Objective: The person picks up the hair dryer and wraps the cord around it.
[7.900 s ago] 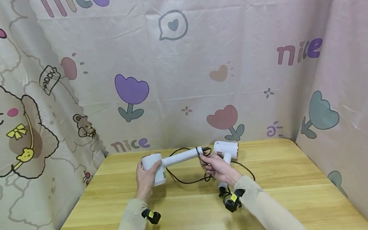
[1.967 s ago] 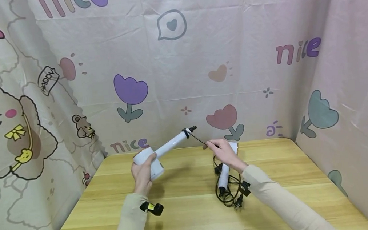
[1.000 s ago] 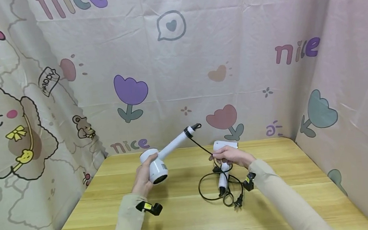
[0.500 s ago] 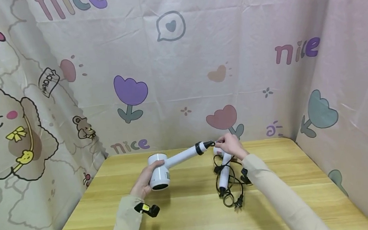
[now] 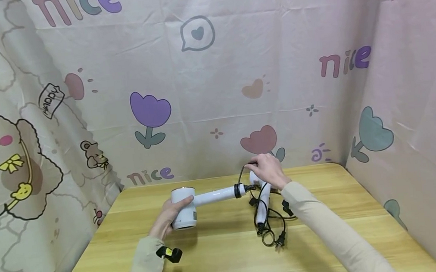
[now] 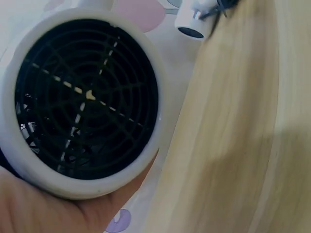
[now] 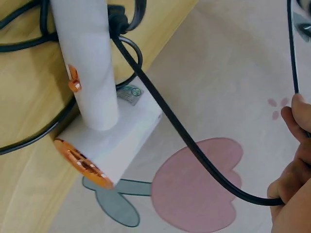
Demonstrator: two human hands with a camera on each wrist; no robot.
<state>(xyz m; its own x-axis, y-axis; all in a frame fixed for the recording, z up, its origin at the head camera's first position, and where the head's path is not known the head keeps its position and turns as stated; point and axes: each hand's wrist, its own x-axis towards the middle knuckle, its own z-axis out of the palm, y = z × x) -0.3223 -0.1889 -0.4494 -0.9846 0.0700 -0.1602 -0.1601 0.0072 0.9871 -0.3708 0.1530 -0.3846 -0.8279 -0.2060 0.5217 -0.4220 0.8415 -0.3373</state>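
Note:
My left hand [image 5: 169, 216] grips the wide head of a white hair dryer [image 5: 184, 212], its handle pointing right. In the left wrist view the round dark grille [image 6: 87, 97] of that dryer faces the camera. Several turns of black cord [image 5: 237, 190] circle the handle's end. Pinched in my right hand [image 5: 269, 169], raised above and right of the handle's end, the cord [image 7: 180, 126] is drawn up from the wraps. A second white hair dryer [image 7: 85, 68] lies below the right hand, with an orange-rimmed outlet and slack cord across it.
The wooden table [image 5: 221, 256] carries the second dryer, loose black cord loops and a two-pin plug [image 5: 280, 239] near its handle end. A patterned cloth [image 5: 205, 76] hangs behind the table and on both sides.
More cord turns now circle the held dryer's handle. My right hand has circled the handle's end with the cord, dipping and rising again. The handle has swung down from a steep tilt to nearly level.

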